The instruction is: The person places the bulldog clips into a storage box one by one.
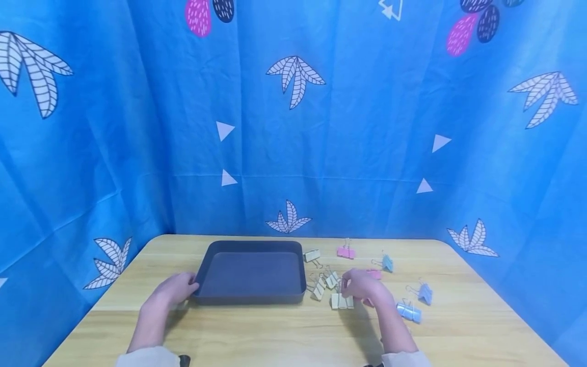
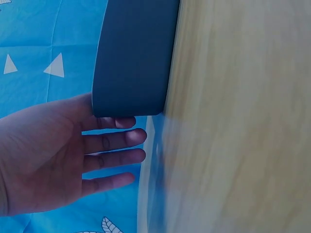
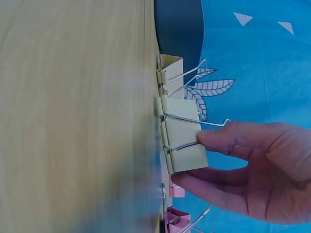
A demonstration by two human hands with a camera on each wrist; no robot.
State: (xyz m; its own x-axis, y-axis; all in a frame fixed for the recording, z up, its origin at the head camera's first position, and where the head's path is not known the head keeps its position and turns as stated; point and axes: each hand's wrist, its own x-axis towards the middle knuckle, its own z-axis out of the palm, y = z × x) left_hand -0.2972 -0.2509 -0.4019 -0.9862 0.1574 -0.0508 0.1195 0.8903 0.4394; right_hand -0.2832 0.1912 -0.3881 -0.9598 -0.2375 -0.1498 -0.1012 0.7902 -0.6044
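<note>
The pale-yellow, wedge-shaped metal binder clip, right of the shallow dark rectangular tray, should handle light, stiff and springy; take it by its body. Your right grip pinches it narrowly; your left grip, fingers spread, seems to touch the tray's corner

The head camera looks forward and down from above the near side of the table, at a distance covering both hands and the blue curtain. The left wrist camera faces the left hand at close range, image rotated: table right, curtain left. The right wrist camera, equally close to the right hand, reverses these sides. All three views share the tray.
</note>
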